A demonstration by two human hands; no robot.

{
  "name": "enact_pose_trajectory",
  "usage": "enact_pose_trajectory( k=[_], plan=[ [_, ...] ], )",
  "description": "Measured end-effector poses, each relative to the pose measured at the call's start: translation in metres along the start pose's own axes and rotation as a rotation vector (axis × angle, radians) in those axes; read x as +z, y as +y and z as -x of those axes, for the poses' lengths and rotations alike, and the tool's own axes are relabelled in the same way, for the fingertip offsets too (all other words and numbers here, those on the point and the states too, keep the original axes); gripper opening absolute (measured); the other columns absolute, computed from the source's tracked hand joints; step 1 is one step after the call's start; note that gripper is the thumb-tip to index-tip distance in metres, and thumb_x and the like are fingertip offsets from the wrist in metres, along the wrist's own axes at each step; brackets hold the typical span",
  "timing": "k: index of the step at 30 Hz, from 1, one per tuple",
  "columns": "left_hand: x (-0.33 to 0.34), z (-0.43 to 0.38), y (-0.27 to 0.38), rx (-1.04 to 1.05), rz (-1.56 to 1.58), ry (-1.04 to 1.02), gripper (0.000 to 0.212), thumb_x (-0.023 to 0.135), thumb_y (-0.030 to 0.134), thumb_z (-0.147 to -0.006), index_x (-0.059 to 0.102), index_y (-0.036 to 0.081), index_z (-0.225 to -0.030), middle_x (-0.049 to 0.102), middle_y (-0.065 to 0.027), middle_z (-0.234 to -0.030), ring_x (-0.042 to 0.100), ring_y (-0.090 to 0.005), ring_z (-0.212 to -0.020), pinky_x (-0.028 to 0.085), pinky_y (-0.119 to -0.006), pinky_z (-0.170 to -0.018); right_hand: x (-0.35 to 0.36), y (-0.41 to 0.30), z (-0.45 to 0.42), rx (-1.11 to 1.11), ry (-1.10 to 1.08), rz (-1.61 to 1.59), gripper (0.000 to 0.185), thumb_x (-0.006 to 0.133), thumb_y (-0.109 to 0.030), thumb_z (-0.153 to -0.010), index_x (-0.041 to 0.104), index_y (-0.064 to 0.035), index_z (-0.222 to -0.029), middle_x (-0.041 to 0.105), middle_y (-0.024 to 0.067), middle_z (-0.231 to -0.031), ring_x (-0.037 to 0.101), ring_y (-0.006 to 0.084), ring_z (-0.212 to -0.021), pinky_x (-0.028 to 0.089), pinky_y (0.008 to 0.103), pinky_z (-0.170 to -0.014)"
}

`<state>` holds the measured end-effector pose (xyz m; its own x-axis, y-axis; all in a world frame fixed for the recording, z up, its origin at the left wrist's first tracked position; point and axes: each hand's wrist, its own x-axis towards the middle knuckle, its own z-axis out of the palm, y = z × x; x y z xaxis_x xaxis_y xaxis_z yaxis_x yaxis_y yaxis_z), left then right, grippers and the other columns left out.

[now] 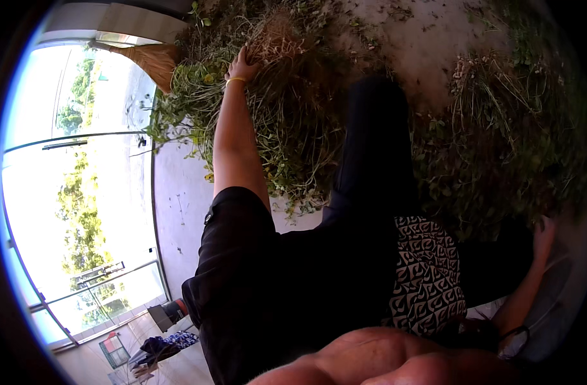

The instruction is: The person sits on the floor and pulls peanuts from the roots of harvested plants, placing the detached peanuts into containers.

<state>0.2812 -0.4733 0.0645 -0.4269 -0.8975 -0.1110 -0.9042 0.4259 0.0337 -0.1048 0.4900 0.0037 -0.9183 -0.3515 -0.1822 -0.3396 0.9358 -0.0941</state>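
My left hand (243,67), with a yellow band at the wrist, reaches to the top of a heap of peanut plants (293,130). It grips stems of a bunch beside the tangled brown roots (279,41); some fingers are hidden in the stalks. My right hand (543,236) is low at the right, in dim light, by dark cloth and the lower edge of a second heap of peanut plants (505,159). Whether it holds anything is unclear. Pale peanut pods (462,70) show on the roots of that second heap.
My dark-clothed leg (377,144) lies between the heaps. Dirt and loose pods lie on the pale floor (421,43). A straw broom (151,62) is beyond the left heap. Bright glass doors (81,192) fill the left side, with crumpled cloth (158,351) below.
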Motion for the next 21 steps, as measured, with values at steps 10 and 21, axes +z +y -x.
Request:
enact_pose_trajectory(
  k=[10,21],
  plan=[
    [0.003,0.012,0.069,0.159,0.1,0.175,0.099,0.068,0.049,-0.068,0.013,0.026,-0.148,0.021,-0.0114,-0.151,0.018,-0.0351,-0.139,0.016,-0.056,-0.108,-0.005,-0.072,0.021,-0.004,-0.235,-0.096,0.035,0.057,-0.008,-0.087,0.05,-0.0002,-0.12,0.049,0.0169,-0.122,0.05,0.0343,-0.113,0.042,0.0387,-0.093],
    [-0.039,0.054,0.251,0.938,0.435,0.563,0.063,0.067,0.028,-0.075,0.046,0.018,-0.134,0.041,-0.0122,-0.139,0.039,-0.0331,-0.127,0.037,-0.046,-0.1,0.041,-0.143,-0.016,-0.136,-0.556,-0.107,0.031,0.053,-0.014,-0.089,0.055,-0.006,-0.118,0.045,0.0155,-0.119,0.048,0.0337,-0.109,0.044,0.0441,-0.089]
  ],
)
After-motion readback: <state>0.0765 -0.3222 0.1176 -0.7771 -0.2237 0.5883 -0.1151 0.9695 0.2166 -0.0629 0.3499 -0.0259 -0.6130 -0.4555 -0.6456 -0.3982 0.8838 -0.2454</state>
